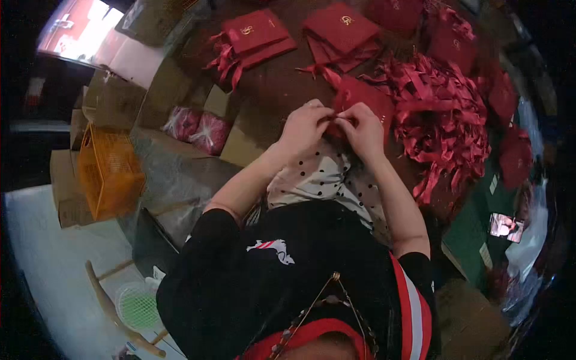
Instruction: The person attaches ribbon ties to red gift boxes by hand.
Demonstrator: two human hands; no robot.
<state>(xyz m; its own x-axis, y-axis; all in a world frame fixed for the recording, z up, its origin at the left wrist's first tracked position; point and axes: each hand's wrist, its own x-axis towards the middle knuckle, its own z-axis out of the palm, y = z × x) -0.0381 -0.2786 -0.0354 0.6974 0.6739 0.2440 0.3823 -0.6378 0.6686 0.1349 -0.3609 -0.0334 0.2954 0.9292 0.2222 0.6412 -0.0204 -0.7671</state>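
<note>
Both hands meet over my lap at the near left side of a red bag (366, 99), which has a red ribbon trailing from its far end. With bent fingers, my left hand (307, 125) pinches at the bag's edge. My right hand (363, 133) has thumb and forefinger pressed together there, its fingertips almost touching the left ones. The exact bit between the fingertips is hidden. Right of the bag lies a big heap of red ribbons (441, 114).
Stacked red bags with gold print (255, 33) and another stack (345, 30) lie at the table's far side. Pink bundles in clear plastic (210, 133) sit in an open carton at left, beyond an orange crate (111, 171). A phone (506, 227) rests at right.
</note>
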